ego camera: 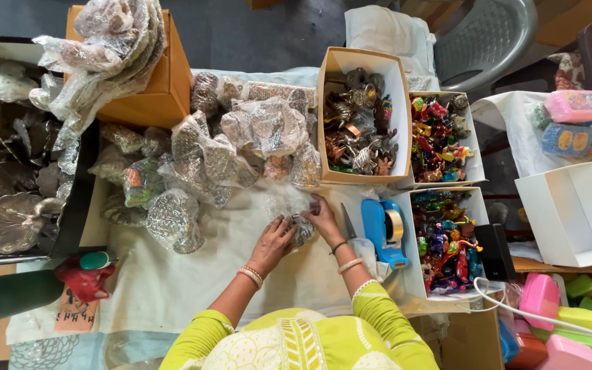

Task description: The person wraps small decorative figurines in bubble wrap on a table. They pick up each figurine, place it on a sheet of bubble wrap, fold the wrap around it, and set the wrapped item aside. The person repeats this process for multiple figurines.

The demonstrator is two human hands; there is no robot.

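A small silvery item in clear plastic wrap (301, 229) sits on the white cloth (193, 281) near the middle of the table, and both hands are on it. The left hand (273, 241) curls its fingers round the near side of the wrap; the right hand (323, 218) presses down on the far side, fingers bent over the plastic. Just behind it lies a heap of wrapped metal pieces (234, 147), shiny under their crinkled bags. To the right of the hands a blue tape dispenser (384, 231) rests beside a pair of scissors (348, 223). Further right stand open boxes: one with metal figurines (361, 127), two with bright coloured trinkets (440, 137). At the far left a box holds leaf-shaped silver trays (8, 219), and an orange carton (155, 89) stands behind the heap
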